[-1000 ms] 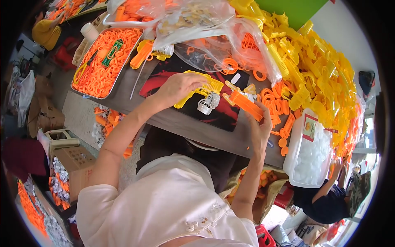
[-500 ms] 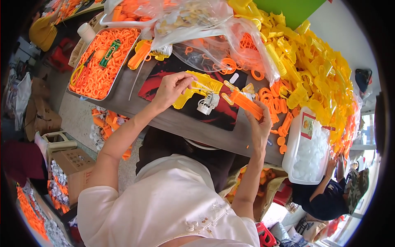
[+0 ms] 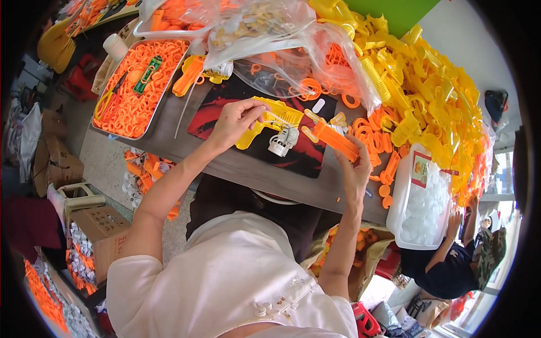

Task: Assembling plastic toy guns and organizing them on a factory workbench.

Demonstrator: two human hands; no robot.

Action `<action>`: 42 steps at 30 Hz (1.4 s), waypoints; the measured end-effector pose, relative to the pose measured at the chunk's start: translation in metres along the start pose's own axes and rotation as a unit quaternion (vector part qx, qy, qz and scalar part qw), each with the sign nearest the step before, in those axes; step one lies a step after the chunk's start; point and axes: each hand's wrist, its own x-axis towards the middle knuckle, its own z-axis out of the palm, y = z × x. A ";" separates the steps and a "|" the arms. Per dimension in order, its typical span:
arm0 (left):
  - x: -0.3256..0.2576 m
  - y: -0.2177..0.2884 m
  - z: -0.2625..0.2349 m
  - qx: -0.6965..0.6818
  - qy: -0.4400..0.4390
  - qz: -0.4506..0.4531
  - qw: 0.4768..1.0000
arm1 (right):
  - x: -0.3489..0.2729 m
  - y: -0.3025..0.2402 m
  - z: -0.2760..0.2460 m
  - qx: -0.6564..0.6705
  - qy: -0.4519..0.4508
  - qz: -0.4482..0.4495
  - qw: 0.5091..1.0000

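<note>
My left hand (image 3: pixel 236 121) grips a yellow plastic toy-gun shell (image 3: pixel 273 119) over a dark mat (image 3: pixel 307 152) on the table. A small white mechanism (image 3: pixel 282 141) hangs at the shell's underside. My right hand (image 3: pixel 354 163) holds a long orange plastic part (image 3: pixel 332 138), its end close to the yellow shell. The two pieces nearly touch above the mat.
A metal tray (image 3: pixel 110 129) of orange rings with a green tool sits at the left. Clear bags (image 3: pixel 282 50) of parts lie behind. A big heap of yellow and orange pieces (image 3: pixel 428 107) fills the right. A white tub (image 3: pixel 425 208) stands at the table's right edge; another person (image 3: pixel 451 259) sits beyond.
Both hands have kept their pieces and shifted only slightly; the orange part has stayed near the yellow shell.
</note>
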 end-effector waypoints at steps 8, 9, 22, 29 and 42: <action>0.044 -0.001 0.035 0.186 -0.078 0.279 0.939 | 0.006 -0.007 0.003 0.008 -0.003 -0.040 0.999; 0.046 0.004 0.041 0.185 -0.079 0.280 0.939 | 0.007 -0.008 0.003 0.008 -0.001 -0.040 0.999; 0.039 0.003 0.048 0.065 -0.151 0.085 0.983 | 0.005 -0.005 -0.005 -0.001 0.009 -0.041 0.999; 0.002 -0.005 0.047 0.249 0.082 0.256 0.930 | 0.006 0.000 -0.003 -0.010 0.014 -0.057 0.998; 0.033 0.006 0.081 0.140 -0.085 0.157 0.974 | 0.012 -0.018 -0.002 -0.035 0.062 -0.109 0.992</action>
